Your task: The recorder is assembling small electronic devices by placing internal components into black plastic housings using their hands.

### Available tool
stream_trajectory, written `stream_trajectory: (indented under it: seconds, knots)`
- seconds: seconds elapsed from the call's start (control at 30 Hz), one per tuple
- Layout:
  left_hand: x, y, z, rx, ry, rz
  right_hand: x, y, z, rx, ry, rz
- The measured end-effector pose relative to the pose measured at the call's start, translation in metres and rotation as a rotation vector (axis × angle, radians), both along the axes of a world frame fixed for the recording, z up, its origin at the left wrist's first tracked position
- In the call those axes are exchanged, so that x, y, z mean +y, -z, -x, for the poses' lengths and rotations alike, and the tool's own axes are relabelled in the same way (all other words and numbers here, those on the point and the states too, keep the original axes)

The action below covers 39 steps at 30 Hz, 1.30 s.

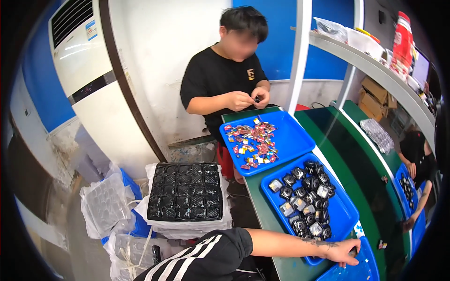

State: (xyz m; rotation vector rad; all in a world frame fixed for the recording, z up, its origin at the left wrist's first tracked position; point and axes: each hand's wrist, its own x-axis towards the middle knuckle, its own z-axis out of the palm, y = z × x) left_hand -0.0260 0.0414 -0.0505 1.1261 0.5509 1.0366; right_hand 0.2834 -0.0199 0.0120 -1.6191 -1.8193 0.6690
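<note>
At the lower right, my left hand [344,253] rests where the blue tray of small dark parts [344,213] meets a second blue tray [358,271]. My fingers are curled downward, and a small dark piece [353,253] sits at the fingertips. I cannot tell whether I grip it or only touch it. The heap of dark parts lies just up and to the left of my hand, running along the tray away from me, close to my forearm. My right hand is out of sight. Further along the green table [269,220], a third blue tray [293,136] holds red and mixed bits. A co-worker's hands [248,99] work together beyond it. A black moulded tray [185,192] sits off the table, well apart.
</note>
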Motion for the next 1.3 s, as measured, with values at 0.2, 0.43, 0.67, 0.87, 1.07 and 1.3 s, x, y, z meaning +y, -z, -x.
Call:
stream_trajectory:
  seconds: [0.2,0.43,0.67,0.87,1.07,1.3]
  knots:
    - [-0.009,-0.020,0.027,0.211,-0.035,-0.024,0.003,-0.020,0.057,0.086,-0.079,0.141]
    - [-0.033,-0.027,0.010,0.248,-0.192,-0.441,-0.027,-0.010,0.071,0.240,-0.208,0.209]
    - [-0.026,-0.037,0.016,0.327,-0.117,-0.735,-0.010,-0.013,0.123,0.525,-0.164,0.045]
    - [-0.017,-0.048,0.030,0.523,0.018,-0.460,0.008,-0.016,0.143,0.733,-0.120,0.262]
    - [-0.028,-0.045,0.033,0.381,-0.108,-0.429,-0.001,-0.014,0.149,0.813,-0.093,0.109]
    - [-0.035,-0.008,-0.003,0.317,-0.214,-0.581,-0.023,-0.012,0.123,0.470,-0.172,0.057]
